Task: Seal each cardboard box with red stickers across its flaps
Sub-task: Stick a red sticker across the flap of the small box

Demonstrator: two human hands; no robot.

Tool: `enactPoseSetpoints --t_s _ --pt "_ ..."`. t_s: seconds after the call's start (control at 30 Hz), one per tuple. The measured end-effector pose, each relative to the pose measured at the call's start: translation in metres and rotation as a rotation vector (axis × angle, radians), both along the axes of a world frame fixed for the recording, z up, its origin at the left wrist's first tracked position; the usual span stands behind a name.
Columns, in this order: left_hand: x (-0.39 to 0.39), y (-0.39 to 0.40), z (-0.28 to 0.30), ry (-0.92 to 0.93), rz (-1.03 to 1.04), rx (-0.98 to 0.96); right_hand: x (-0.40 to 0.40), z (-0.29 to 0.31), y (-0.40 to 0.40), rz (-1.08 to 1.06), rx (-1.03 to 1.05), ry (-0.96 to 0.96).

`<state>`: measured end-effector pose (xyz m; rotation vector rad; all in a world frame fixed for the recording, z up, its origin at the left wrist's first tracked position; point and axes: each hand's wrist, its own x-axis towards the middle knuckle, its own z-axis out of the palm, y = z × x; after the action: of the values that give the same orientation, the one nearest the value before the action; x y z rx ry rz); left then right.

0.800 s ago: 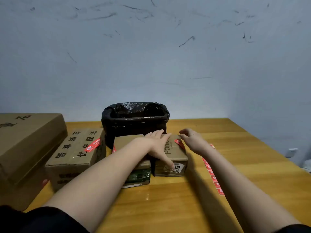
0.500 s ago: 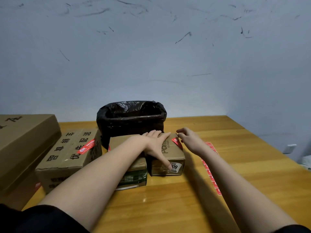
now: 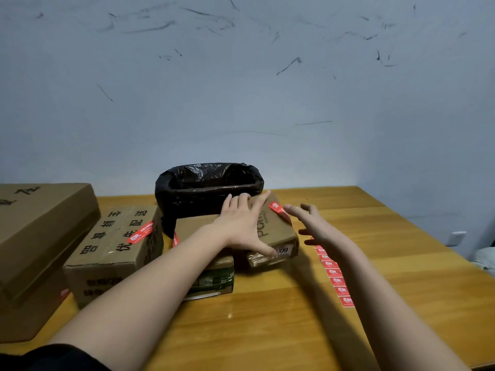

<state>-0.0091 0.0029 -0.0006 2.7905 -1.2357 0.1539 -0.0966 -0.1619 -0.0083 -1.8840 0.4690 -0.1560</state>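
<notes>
Cardboard box (image 3: 278, 231) under flat, spread left hand (image 3: 245, 226), red sticker (image 3: 278, 210) on it, right hand (image 3: 312, 223) open beside

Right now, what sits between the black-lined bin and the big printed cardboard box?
Nothing: the head view shows only bare wooden table between the black-lined bin and printed cardboard box.

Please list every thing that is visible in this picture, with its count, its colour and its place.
cardboard boxes: four, brown, left and centre of table
red stickers on boxes: three visible, red, one per box
sticker strip: one, red, flat on table right of the boxes
bin with bag: one, black, behind the boxes
table: one, yellow-brown wood
wall socket: one, white, right wall
left hand: flat on the centre box
right hand: open, beside that box's sticker
</notes>
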Motion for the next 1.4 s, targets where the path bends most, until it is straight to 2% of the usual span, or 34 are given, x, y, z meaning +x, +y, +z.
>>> enactPoseSetpoints --t_s 0.1,0.23,0.4,0.57,0.67,0.8,1.0,1.13,1.4 --pt "-0.008 0.002 0.001 -0.113 0.036 -0.195 -0.016 0.005 0.010 0.065 0.042 -0.026" --pt "-0.019 0.008 0.005 -0.135 0.079 -0.385 -0.019 0.006 0.023 0.056 0.046 -0.142" --pt "-0.023 0.018 0.003 -0.133 0.093 -0.440 -0.019 0.004 0.038 0.014 0.080 -0.277" --pt "-0.028 0.034 0.003 -0.066 0.114 -0.473 -0.021 0.001 0.057 -0.079 0.018 -0.352" --pt "-0.034 0.045 0.003 0.153 0.156 -0.651 -0.025 0.003 0.067 -0.132 -0.019 -0.410" --pt "-0.049 0.058 0.002 0.774 0.216 -1.144 -0.035 0.007 0.079 -0.123 -0.019 -0.487" --pt "-0.070 0.068 -0.012 1.260 0.121 -1.448 -0.049 0.012 0.102 -0.074 0.071 -0.559" --pt "-0.077 0.071 -0.015 1.421 0.127 -1.587 -0.051 0.016 0.112 -0.081 0.158 -0.586" --pt "-0.090 0.068 -0.008 1.506 0.073 -1.742 -0.057 0.015 0.120 -0.058 0.101 -0.627"
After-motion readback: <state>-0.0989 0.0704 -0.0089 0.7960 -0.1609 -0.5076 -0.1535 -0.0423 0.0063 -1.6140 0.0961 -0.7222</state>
